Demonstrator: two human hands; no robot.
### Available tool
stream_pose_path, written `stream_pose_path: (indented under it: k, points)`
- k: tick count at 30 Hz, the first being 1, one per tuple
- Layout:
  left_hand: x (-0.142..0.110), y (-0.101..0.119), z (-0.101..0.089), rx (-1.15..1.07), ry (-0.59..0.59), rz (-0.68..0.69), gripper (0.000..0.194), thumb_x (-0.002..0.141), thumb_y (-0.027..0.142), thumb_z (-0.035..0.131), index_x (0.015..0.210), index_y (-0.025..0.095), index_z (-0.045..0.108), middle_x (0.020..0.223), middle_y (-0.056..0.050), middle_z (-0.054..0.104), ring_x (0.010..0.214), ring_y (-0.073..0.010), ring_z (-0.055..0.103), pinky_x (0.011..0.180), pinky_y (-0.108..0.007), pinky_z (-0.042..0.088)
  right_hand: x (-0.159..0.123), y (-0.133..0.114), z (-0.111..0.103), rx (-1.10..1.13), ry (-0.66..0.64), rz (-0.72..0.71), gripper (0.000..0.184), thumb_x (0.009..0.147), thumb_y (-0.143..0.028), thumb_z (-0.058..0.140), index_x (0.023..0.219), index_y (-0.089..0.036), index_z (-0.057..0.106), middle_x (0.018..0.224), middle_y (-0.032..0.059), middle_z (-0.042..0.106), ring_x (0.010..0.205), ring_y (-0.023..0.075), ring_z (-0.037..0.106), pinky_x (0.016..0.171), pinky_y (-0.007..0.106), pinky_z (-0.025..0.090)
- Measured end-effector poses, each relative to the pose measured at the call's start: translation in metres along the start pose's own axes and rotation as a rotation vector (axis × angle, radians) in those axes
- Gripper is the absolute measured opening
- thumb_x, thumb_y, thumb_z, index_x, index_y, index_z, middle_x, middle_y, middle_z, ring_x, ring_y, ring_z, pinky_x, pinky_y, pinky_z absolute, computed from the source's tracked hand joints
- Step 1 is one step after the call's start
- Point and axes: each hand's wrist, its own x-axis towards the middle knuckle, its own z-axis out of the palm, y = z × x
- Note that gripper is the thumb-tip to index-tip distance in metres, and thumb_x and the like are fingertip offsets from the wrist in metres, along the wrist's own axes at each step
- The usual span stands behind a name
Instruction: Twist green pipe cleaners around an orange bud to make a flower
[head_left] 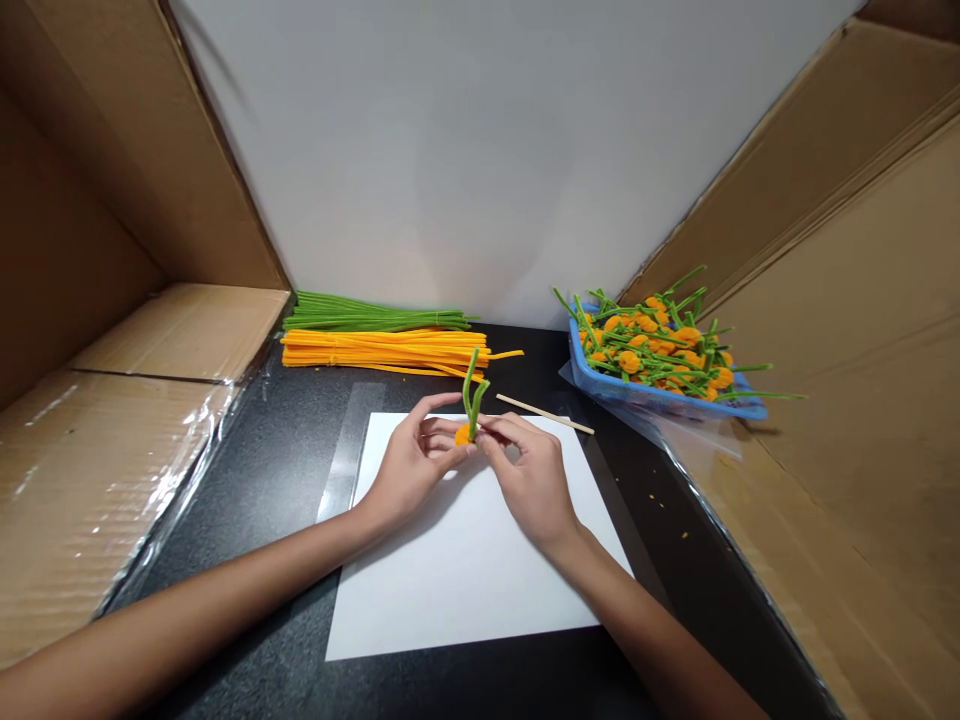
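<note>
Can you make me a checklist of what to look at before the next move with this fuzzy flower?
1. Left hand and right hand both pinching the pipe-cleaner flower: ok.
2. Orange coil wound tight: cannot tell, fingers hide it.
3. Green stem sticking up above the fingers: ok.
4. Wooden stick close by, past the white paper: ok.
5. Spare green pipe cleaners and orange pipe cleaners lying in stacks ahead: ok.

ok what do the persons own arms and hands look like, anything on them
The left hand and right hand are bare, with no gloves or visible rings. The left forearm and right forearm are slim, with no sleeves, watch or bands in view.
</note>
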Motion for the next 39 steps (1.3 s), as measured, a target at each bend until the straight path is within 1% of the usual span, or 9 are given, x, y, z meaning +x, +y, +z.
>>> stream_pose_path:
  k: [3, 7, 13, 20, 22, 24, 27, 32, 39]
  points:
    - [0.001, 0.000, -0.002, -0.002, -0.019, -0.017, 0.055, 0.072, 0.028, 0.079, 0.120, 0.018, 0.055, 0.096, -0.008, 0.070, 0.080, -0.0175, 0.069, 0.071, -0.027, 0.056, 0.000, -0.001, -0.001, 0.022, 0.003, -0.011, 0.022, 0.088, -0.012, 0.058, 0.095, -0.023, 0.076, 0.088, 0.0038, 0.070, 0.080, 0.0177, 0.062, 0.072, 0.029, 0.047]
    - [0.002, -0.002, -0.003, -0.029, -0.022, -0.012, 0.055, 0.074, 0.025, 0.077, 0.124, 0.020, 0.055, 0.096, -0.005, 0.070, 0.076, -0.0141, 0.069, 0.074, -0.026, 0.055, 0.002, -0.001, -0.004, 0.041, -0.067, -0.043, 0.027, 0.088, -0.008, 0.056, 0.096, -0.024, 0.076, 0.091, 0.0042, 0.069, 0.086, 0.0184, 0.063, 0.073, 0.029, 0.048]
    - [0.001, -0.004, -0.003, -0.020, -0.055, -0.001, 0.037, 0.077, 0.031, 0.077, 0.108, 0.017, 0.063, 0.092, -0.004, 0.069, 0.076, -0.0156, 0.070, 0.075, -0.028, 0.057, 0.004, 0.004, -0.008, -0.024, -0.056, -0.101, 0.024, 0.089, -0.009, 0.055, 0.092, -0.022, 0.076, 0.089, 0.0046, 0.067, 0.086, 0.0189, 0.062, 0.075, 0.030, 0.047]
    - [0.001, 0.000, 0.000, -0.027, 0.014, 0.008, 0.026, 0.075, 0.030, 0.078, 0.094, 0.016, 0.068, 0.094, -0.005, 0.070, 0.075, -0.0157, 0.069, 0.074, -0.029, 0.057, 0.004, 0.007, -0.006, -0.056, -0.021, -0.125, 0.018, 0.090, -0.014, 0.058, 0.093, -0.022, 0.074, 0.089, 0.0050, 0.070, 0.082, 0.0193, 0.062, 0.074, 0.031, 0.048]
    - [0.001, 0.002, 0.001, -0.036, 0.035, 0.004, 0.025, 0.074, 0.030, 0.079, 0.090, 0.015, 0.068, 0.088, -0.004, 0.071, 0.072, -0.0149, 0.068, 0.073, -0.028, 0.057, 0.005, 0.007, -0.008, -0.068, -0.023, -0.145, 0.017, 0.091, -0.017, 0.058, 0.095, -0.022, 0.074, 0.088, 0.0050, 0.070, 0.080, 0.0189, 0.061, 0.072, 0.031, 0.048]
    - [0.001, 0.002, 0.001, -0.048, 0.055, -0.006, 0.025, 0.072, 0.030, 0.080, 0.088, 0.014, 0.068, 0.085, -0.004, 0.071, 0.071, -0.0147, 0.068, 0.072, -0.027, 0.056, 0.007, 0.007, -0.012, -0.054, -0.078, -0.159, 0.017, 0.091, -0.019, 0.058, 0.097, -0.022, 0.074, 0.089, 0.0056, 0.070, 0.081, 0.0189, 0.061, 0.070, 0.031, 0.048]
    - [0.001, 0.001, -0.001, -0.048, 0.064, -0.011, 0.026, 0.073, 0.031, 0.080, 0.089, 0.013, 0.071, 0.086, -0.006, 0.073, 0.072, -0.0153, 0.068, 0.072, -0.027, 0.056, 0.010, 0.008, -0.018, 0.002, -0.162, -0.108, 0.014, 0.088, -0.022, 0.063, 0.096, -0.021, 0.075, 0.090, 0.0056, 0.070, 0.080, 0.0182, 0.062, 0.068, 0.030, 0.049]
    - [0.002, -0.001, -0.002, -0.080, 0.008, -0.023, 0.028, 0.075, 0.031, 0.079, 0.095, 0.012, 0.073, 0.089, -0.009, 0.074, 0.073, -0.0155, 0.069, 0.076, -0.028, 0.057, 0.011, 0.011, -0.020, 0.011, -0.126, -0.067, 0.011, 0.086, -0.019, 0.065, 0.090, -0.021, 0.075, 0.089, 0.0048, 0.071, 0.080, 0.0183, 0.065, 0.072, 0.031, 0.050]
    - [0.002, 0.001, 0.001, -0.124, 0.031, -0.033, 0.023, 0.070, 0.027, 0.083, 0.082, 0.011, 0.072, 0.076, -0.006, 0.072, 0.070, -0.0153, 0.068, 0.072, -0.027, 0.057, 0.009, 0.013, -0.017, -0.046, -0.133, -0.120, 0.011, 0.089, -0.015, 0.059, 0.086, -0.020, 0.069, 0.084, 0.0041, 0.067, 0.079, 0.0180, 0.061, 0.071, 0.030, 0.046]
